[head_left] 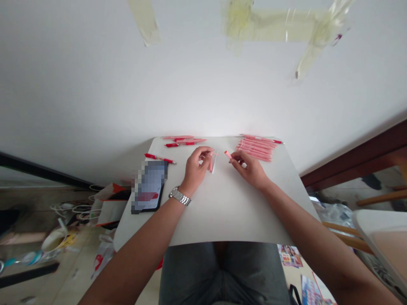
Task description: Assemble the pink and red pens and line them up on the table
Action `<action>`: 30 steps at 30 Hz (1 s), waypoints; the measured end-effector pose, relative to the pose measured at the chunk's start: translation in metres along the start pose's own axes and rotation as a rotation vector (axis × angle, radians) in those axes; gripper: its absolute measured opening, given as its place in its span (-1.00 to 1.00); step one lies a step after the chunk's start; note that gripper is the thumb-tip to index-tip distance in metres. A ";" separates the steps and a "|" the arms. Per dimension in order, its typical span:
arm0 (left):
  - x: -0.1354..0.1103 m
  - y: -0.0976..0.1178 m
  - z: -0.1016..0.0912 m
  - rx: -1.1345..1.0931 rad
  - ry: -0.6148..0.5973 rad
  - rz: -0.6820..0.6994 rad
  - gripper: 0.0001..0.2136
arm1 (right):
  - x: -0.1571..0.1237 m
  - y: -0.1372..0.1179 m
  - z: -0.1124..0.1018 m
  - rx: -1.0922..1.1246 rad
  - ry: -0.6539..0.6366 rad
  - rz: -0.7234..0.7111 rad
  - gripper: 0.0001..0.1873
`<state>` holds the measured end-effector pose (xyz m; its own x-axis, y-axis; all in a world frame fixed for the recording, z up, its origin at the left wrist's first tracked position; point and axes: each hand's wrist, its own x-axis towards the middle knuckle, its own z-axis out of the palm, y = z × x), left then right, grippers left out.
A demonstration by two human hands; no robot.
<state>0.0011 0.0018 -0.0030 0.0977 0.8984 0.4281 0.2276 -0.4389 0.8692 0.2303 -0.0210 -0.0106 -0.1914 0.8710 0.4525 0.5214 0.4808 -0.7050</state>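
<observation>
My left hand (196, 166), with a metal watch on its wrist, is closed in a pinch on a slim pink pen piece (215, 153). Just under its fingertips a short pink tube (210, 165) and a narrow clear strip (214, 166) show; whether the hand touches them I cannot tell. Pinched in my right hand (248, 167) is a pink pen part (227, 155) with a bright orange-red end, pointing toward the left hand. A row of pink pens (256, 147) lies just beyond the right hand.
Red and pink pens (181, 144) lie at the table's back left, near another pair of red pens (160, 159). A blurred-out phone (149, 186) rests at the left edge of the white table (222, 212). The wall (197, 84) borders the back; a chair (381, 228) stands right.
</observation>
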 end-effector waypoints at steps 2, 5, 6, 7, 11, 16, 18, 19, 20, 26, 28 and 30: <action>0.000 0.000 0.000 0.001 0.004 -0.003 -0.81 | 0.000 -0.001 -0.001 -0.017 -0.009 0.000 -0.74; 0.000 0.000 0.000 -0.021 0.009 -0.005 -0.82 | 0.001 -0.002 -0.002 -0.044 -0.030 0.000 -0.79; 0.000 -0.001 0.000 -0.034 0.011 -0.006 -0.83 | 0.001 -0.001 -0.002 -0.053 -0.035 -0.002 -0.80; 0.000 -0.001 0.000 -0.049 0.014 -0.006 -0.83 | 0.001 -0.001 -0.002 -0.064 -0.038 -0.004 -0.81; 0.001 -0.002 0.001 -0.099 0.027 -0.008 -0.85 | 0.001 0.001 -0.002 -0.102 -0.045 -0.018 -0.84; 0.001 -0.001 0.002 -0.115 0.020 -0.005 -0.86 | 0.001 0.000 -0.002 -0.119 -0.039 -0.032 -0.86; 0.001 -0.001 0.002 -0.121 0.013 -0.007 -0.85 | 0.001 0.000 -0.002 -0.120 -0.036 -0.035 -0.87; 0.000 -0.001 0.002 -0.124 0.008 -0.007 -0.85 | 0.001 0.000 -0.002 -0.120 -0.038 -0.034 -0.87; 0.000 -0.001 0.001 -0.128 0.003 -0.007 -0.84 | 0.001 0.000 -0.002 -0.119 -0.042 -0.032 -0.88; -0.001 -0.002 0.003 -0.163 -0.054 -0.019 -0.85 | 0.001 0.000 -0.002 -0.108 -0.058 -0.026 -0.87; -0.002 -0.001 0.004 -0.167 -0.072 -0.022 -0.86 | 0.001 -0.001 -0.003 -0.094 -0.062 -0.033 -0.86; -0.002 0.000 0.004 -0.168 -0.086 -0.024 -0.87 | 0.001 -0.002 -0.003 -0.085 -0.060 -0.038 -0.85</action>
<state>0.0049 0.0000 -0.0052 0.1781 0.9034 0.3901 0.0671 -0.4067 0.9111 0.2316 -0.0215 -0.0079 -0.2603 0.8582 0.4425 0.5807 0.5053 -0.6383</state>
